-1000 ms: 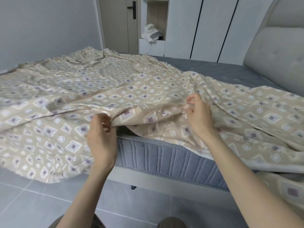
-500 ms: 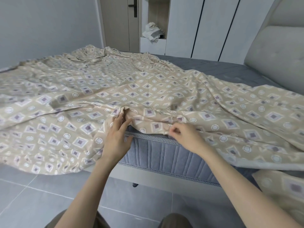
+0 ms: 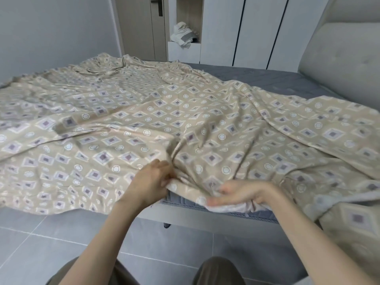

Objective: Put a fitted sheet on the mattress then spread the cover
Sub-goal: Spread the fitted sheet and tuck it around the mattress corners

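Count: one beige patterned sheet (image 3: 156,112), one grey mattress (image 3: 273,81), two hands, one padded headboard (image 3: 341,64), one door (image 3: 139,27), one wardrobe niche (image 3: 190,11), one white cloth bundle (image 3: 182,34).

Sheet lies crumpled over most of the mattress. Left of the left hand (image 3: 151,183) it spills over the bed's side toward the tiled floor (image 3: 61,239). Beyond and right of the right hand (image 3: 244,192) a strip of bare mattress top shows, running up to the headboard.

Left hand: at the near mattress edge, thumb and fingers pinching a gathered fold of sheet; creases fan away from the grip. Some motion blur here.

Right hand: just beside the left, slightly lower, palm turned up, fingers curled round the sheet's pale hem against the mattress side.

Against half a second ago:
- the right hand was knuckles-up on the fold; it is now palm-up under the hem;
- the sheet edge has come lower, so only a thin band of grey mattress side shows beneath the hands, where a broad patch was bare;
- the hands sit closer together.

Containers: the open niche, far beyond the left hand and beside the door, holds the cloth bundle, part of it drooping over the niche's front lip.
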{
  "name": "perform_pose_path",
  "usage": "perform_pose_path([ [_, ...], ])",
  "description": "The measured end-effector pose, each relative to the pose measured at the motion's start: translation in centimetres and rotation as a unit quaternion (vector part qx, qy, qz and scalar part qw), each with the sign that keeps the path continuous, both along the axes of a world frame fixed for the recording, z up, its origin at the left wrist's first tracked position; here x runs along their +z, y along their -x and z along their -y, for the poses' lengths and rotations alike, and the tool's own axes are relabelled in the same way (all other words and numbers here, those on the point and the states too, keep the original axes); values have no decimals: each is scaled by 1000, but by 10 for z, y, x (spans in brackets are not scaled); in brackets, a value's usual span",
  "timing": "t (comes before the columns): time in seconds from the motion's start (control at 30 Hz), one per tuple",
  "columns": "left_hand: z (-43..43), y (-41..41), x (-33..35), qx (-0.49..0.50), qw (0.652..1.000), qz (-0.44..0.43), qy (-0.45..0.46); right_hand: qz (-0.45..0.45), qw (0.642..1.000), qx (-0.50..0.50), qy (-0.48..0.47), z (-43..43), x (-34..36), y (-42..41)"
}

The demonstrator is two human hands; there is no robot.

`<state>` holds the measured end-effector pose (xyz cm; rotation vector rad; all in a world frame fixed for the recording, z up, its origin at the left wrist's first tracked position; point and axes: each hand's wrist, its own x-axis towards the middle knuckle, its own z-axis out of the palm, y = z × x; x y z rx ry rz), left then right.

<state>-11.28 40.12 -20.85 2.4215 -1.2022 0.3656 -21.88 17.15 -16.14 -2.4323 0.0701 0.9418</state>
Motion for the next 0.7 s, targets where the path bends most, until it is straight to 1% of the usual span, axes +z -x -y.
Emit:
perform_pose_path([
  [0.07, 0, 11, -5, 4, 991, -100, -92, -34, 994, 24, 105, 3, -13, 1],
  [0.13, 4, 20, -14, 19, 960, -184, -212, -48, 987, 24, 151, 5, -30, 0],
  [0.2, 10, 23, -23, 22, 934, -212, -289, -32, 985, 2, 169, 4, -51, -2],
  [0.27, 19, 24, -34, 17, 912, -222, -343, -16, 983, -19, 182, 4, -75, -6],
  [0.37, 30, 28, -51, -6, 866, -269, -422, -3, 984, -33, 175, 5, -109, -5],
  [0.43, 36, 29, -60, -11, 848, -289, -444, 10, 985, -51, 165, 7, -126, -2],
  [0.53, 37, 27, -66, -11, 848, -269, -457, 31, 986, -94, 134, 10, -147, 7],
  [0.57, 35, 24, -67, -8, 850, -260, -458, 30, 986, -110, 121, 11, -151, 12],
  [0.63, 30, 18, -66, 5, 859, -261, -439, 51, 983, -117, 133, 14, -159, 17],
  [0.7, 26, 13, -59, 30, 885, -258, -386, 54, 986, -100, 119, 18, -161, 19],
])
